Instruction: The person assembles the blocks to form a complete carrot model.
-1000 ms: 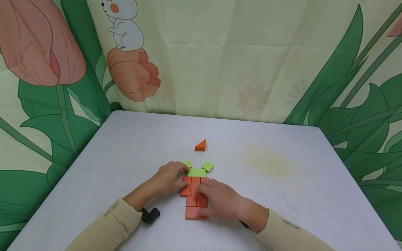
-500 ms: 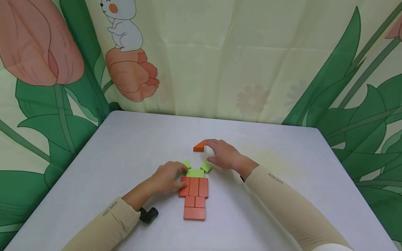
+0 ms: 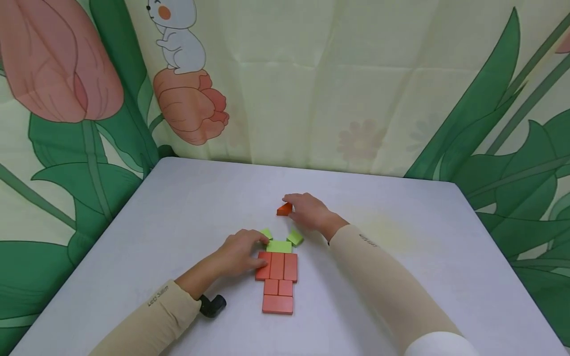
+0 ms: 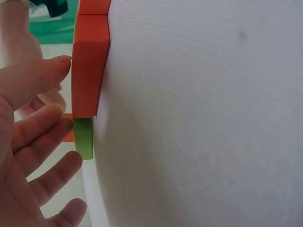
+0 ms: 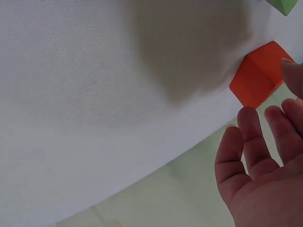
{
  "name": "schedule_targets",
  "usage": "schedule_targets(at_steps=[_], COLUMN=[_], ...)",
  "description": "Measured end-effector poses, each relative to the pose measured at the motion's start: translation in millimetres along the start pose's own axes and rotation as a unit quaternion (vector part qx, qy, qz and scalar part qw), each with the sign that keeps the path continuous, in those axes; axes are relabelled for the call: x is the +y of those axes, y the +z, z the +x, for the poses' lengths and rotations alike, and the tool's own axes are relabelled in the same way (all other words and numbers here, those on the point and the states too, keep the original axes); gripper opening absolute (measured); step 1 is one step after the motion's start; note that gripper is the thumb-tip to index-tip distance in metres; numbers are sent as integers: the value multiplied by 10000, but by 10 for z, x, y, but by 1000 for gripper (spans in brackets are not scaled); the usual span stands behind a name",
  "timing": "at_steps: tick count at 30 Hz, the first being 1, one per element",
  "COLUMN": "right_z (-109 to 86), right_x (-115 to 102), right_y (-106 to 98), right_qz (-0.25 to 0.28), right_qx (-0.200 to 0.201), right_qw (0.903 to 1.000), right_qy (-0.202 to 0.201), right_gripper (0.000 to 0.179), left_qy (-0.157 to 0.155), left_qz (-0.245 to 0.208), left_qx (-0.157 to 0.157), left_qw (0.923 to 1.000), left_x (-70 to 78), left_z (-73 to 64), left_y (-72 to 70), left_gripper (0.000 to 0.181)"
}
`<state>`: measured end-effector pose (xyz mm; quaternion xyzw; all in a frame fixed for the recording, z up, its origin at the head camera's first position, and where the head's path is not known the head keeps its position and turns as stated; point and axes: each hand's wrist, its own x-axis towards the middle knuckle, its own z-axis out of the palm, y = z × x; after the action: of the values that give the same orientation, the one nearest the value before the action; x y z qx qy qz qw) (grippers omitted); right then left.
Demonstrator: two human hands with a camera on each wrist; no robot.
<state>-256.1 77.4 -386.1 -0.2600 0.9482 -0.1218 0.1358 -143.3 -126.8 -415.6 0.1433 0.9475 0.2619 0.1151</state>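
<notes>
Red and green building blocks lie flat in a joined figure. Three tall red blocks form its upper part, with two small red blocks and a wide red block below. A green rectangular block sits above, flanked by small green blocks set at an angle. My left hand rests at the figure's left side, thumb on the left tall block, fingertips by the green ones. Farther back, thumb and fingers of my right hand are round an orange triangular block, partly hiding it.
A white cloth covers the table. Behind it hangs a curtain printed with tulips and a white animal. A black wrist device shows below the left sleeve.
My right hand has left the red blocks, moved away from me to the orange triangular block and come round it. The left hand has stayed at the figure.
</notes>
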Motion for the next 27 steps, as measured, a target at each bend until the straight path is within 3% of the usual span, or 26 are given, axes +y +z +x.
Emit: schedule_targets(at_steps=[6,15,27], right_z=[-4,-104,-602], right_x=[23,78,2], right_y=[25,44,-43], right_qz=[73,254,508], right_qx=[79,476,887], right_qw=[9992,9980,9934], right_qy=[377,333,-529], right_gripper=[36,26,25], left_qy=[73,91,138], left_qz=[10,-30,-38], left_qx=[-16,-4,66], left_qw=[10000,10000,9999], left_x=[-7,-20,-44], left_z=[12,14,7], left_y=[16,23,27], left_gripper=[43,43,42])
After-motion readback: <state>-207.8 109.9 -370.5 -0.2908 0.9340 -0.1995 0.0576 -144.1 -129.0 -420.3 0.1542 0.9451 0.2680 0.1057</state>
